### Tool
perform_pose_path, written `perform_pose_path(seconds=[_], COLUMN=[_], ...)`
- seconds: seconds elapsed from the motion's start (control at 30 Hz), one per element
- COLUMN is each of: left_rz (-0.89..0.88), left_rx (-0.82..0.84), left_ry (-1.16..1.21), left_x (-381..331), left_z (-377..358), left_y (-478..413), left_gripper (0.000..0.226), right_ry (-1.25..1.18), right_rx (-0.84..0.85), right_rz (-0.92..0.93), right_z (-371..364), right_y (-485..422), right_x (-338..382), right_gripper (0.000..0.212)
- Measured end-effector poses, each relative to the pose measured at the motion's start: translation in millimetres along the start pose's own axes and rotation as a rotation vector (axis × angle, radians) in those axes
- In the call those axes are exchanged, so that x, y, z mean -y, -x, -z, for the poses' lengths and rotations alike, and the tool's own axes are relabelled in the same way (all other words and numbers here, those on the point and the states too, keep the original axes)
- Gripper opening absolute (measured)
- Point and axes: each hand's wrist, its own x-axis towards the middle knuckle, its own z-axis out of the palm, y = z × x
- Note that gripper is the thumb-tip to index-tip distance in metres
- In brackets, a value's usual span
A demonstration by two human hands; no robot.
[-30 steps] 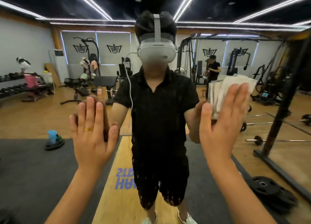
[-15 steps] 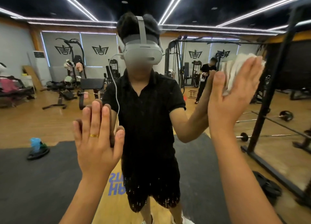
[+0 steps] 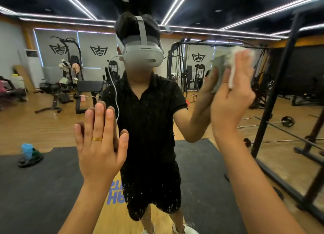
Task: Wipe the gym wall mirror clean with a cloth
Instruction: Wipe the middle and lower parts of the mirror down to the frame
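Now the right hand (image 3: 231, 100) presses the cloth (image 3: 226, 61) flat on the gym wall mirror (image 3: 43, 125), high at the right side.
Its fingers (image 3: 245, 67) are straight and close together, with the white cloth, a bit blurred, between palm and glass. The left hand (image 3: 100, 146) rests flat on the glass, lower and to the left, with fingers straight and holding nothing. Small pale specks show lower on the glass, toward the middle, so I judge the cloth must travel down and leftward from where it is.
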Motion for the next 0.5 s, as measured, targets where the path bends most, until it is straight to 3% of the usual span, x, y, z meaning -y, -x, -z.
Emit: perform_pose_path(seconds=[0.17,0.23,0.37,0.43,0.5], left_rz=[-0.003,-0.006,-0.005,-0.008,-0.006], left_rx=[0.004,0.002,-0.003,-0.007,-0.002], left_ry=[0.015,0.015,0.007,0.009,0.011], left_x=[-3,-3,-2,-2,-3], left_z=[0,0,0,-1,-1], left_y=[0,0,-1,-1,-1], left_gripper=[0.065,0.066,0.067,0.067,0.067], right_ry=[0.113,0.153,0.083,0.059,0.031], right_rx=[0.301,0.254,0.105,0.149,0.352], right_rz=[0.515,0.496,0.201,0.310,0.577], right_z=[-5,4,-8,-19,-14], right_y=[14,-6,-21,11,50], right_x=[-1,-13,3,19,18], right_gripper=[0.044,0.043,0.045,0.052,0.061])
